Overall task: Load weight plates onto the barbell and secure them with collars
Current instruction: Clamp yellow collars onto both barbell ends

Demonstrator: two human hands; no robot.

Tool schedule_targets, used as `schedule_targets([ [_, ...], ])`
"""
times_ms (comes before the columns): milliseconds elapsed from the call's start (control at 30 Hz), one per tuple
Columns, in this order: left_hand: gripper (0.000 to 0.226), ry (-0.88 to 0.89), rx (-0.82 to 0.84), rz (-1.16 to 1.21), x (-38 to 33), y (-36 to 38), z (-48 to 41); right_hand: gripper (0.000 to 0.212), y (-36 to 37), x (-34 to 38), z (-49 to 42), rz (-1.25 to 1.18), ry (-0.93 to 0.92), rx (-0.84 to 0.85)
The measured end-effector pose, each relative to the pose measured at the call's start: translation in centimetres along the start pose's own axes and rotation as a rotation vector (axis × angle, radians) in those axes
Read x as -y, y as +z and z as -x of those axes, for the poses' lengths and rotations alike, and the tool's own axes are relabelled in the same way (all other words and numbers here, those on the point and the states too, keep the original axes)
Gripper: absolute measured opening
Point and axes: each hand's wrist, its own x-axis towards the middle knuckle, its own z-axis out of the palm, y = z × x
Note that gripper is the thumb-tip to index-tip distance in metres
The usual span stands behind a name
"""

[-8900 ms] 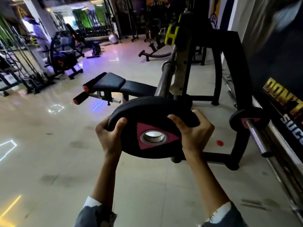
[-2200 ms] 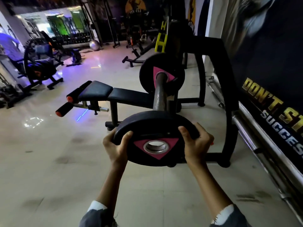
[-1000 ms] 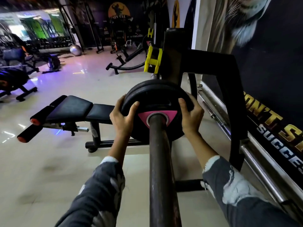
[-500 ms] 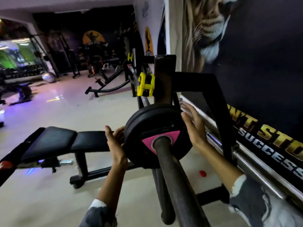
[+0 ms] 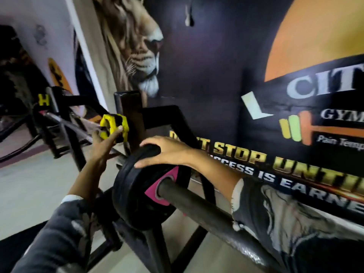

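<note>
Two black weight plates (image 5: 136, 192) with a pink triangle mark sit pushed together on the dark barbell sleeve (image 5: 199, 205), which runs from the plates toward the lower right. My right hand (image 5: 165, 154) lies flat over the top rim of the plates with straight fingers. My left hand (image 5: 102, 142) reaches past the plates to a yellow collar (image 5: 113, 127) on the black rack upright (image 5: 131, 109), with its fingertips curled on the collar.
The black rack frame (image 5: 171, 119) stands close to a dark wall banner (image 5: 236, 75) with a lion and gold lettering. A second yellow piece (image 5: 43, 99) sits on the far rack. Pale floor (image 5: 35, 178) lies to the left.
Both hands have left the plate's sides. The left hand has risen to the yellow collar; the right has moved onto the plates' top rim. The view has swung right toward the wall.
</note>
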Motion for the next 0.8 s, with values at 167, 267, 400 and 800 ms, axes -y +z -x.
schedule_targets([
  [167, 0.022, -0.01, -0.148, 0.238, -0.5, 1.3, -0.9, 0.057, 0.9, 0.1, 0.7, -0.07, 0.003, -0.071],
  [267, 0.027, 0.024, -0.332, 0.405, -1.2, 1.0, -1.1, 0.056, 1.0, 0.1, 0.7, -0.112, 0.006, -0.081],
  [400, 0.067, 0.31, -0.419, 0.144, -1.9, -1.1, 0.3, 0.053, 1.1, -0.5, 0.1, -0.238, 0.043, -0.052],
  [800, 0.105, 0.626, 0.101, -0.485, -7.9, 4.7, 8.1, 0.045, -5.3, 1.1, -0.6, -0.865, 0.122, -0.251],
])
